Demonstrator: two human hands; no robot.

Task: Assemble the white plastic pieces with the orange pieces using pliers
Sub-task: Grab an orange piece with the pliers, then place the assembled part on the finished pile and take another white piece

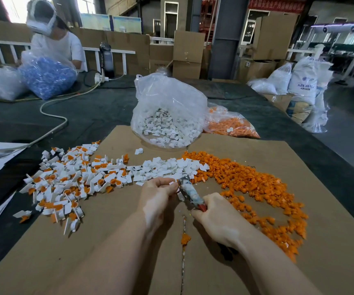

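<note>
Right hand point(216, 218) fist wrapped on pliers point(190, 193) handles; left hand point(158, 195) fingertips pinch small white piece point(180, 195) at plier head, over cardboard point(129, 241).

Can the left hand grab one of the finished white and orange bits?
Probably yes. The left hand is pinching a white piece now, but nothing blocks its way left to the finished pile.

A dim workshop hall with daylight at the windows point(18, 7) behind. Stacked cardboard boxes point(189, 54) stand along the back beside a grey pillar point(225, 37). White sacks point(304, 81) sit on the floor at the right. A white railing point(108, 52) runs behind the dark-covered counter point(99, 107).
</note>
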